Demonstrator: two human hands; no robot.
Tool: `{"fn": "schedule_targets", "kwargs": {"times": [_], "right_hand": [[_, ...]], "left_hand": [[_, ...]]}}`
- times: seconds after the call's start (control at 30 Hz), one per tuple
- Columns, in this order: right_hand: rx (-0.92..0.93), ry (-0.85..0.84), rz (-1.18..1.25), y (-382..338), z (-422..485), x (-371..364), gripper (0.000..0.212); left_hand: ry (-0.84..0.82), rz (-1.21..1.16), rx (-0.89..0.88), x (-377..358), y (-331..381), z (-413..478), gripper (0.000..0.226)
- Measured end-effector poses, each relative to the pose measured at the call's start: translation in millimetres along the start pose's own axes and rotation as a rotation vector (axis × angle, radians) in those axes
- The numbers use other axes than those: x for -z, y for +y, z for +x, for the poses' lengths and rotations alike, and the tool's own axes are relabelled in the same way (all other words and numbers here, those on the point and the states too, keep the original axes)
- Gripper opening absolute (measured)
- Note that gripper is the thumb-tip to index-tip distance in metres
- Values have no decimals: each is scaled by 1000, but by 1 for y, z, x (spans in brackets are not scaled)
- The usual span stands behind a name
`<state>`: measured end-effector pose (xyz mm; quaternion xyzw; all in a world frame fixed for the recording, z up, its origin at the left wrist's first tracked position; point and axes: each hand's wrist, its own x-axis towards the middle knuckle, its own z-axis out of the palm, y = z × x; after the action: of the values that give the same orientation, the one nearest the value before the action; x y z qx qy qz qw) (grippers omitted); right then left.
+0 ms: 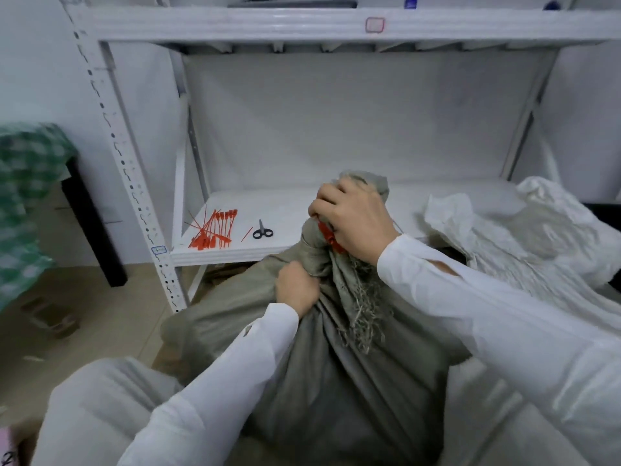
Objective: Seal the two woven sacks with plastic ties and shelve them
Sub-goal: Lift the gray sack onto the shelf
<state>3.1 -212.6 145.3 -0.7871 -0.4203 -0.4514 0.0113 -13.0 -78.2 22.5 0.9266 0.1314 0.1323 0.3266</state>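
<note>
A grey-green woven sack (322,371) stands on the floor between my knees, its mouth gathered into a neck. My right hand (353,220) is closed around that neck, over a red plastic tie (331,238) wrapped on it. Lower down, my left hand (295,287) pinches the sack's fabric just below the neck. Frayed threads hang from the sack's mouth. A white woven sack (524,243) lies at the right, partly on the lower shelf (285,210). A bundle of red ties (213,230) rests on that shelf's left end.
Small black scissors (262,231) and one loose red tie lie on the shelf beside the bundle. The white metal rack has an upper shelf (302,25) overhead and a perforated upright (134,183) at left. A table with a green checked cloth (27,196) stands at far left.
</note>
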Motion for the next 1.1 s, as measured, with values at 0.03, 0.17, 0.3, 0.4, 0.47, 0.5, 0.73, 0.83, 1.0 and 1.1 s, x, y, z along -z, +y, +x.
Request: {"fn": "schedule_targets", "kwargs": {"times": [0.03, 0.17, 0.3, 0.4, 0.47, 0.5, 0.73, 0.83, 1.0, 1.1], "right_hand": [[7, 50, 3, 7, 8, 13, 28], [17, 226, -36, 44, 37, 57, 30], [-40, 412, -74, 80, 60, 95, 23], [-51, 528, -103, 101, 70, 118, 22], [-44, 572, -141, 117, 75, 128, 22], [-40, 584, -163, 126, 76, 131, 22], [-111, 640, -252, 192, 90, 136, 24], [-207, 490, -209, 207, 74, 122, 38], [-422, -195, -134, 198, 9, 83, 111], [-496, -479, -75, 189, -27, 49, 131]], "left_hand": [[36, -10, -21, 11, 14, 4, 45], [183, -32, -92, 61, 77, 17, 20], [301, -71, -154, 104, 141, 25, 20], [359, -70, -173, 121, 183, 35, 24], [399, -65, -206, 126, 208, 43, 24], [415, -69, -222, 126, 220, 48, 24], [487, -194, -281, 124, 300, 110, 24], [484, -188, -313, 116, 323, 143, 23], [364, -104, -380, 73, 322, 186, 21], [275, 5, -361, 31, 296, 200, 27]]}}
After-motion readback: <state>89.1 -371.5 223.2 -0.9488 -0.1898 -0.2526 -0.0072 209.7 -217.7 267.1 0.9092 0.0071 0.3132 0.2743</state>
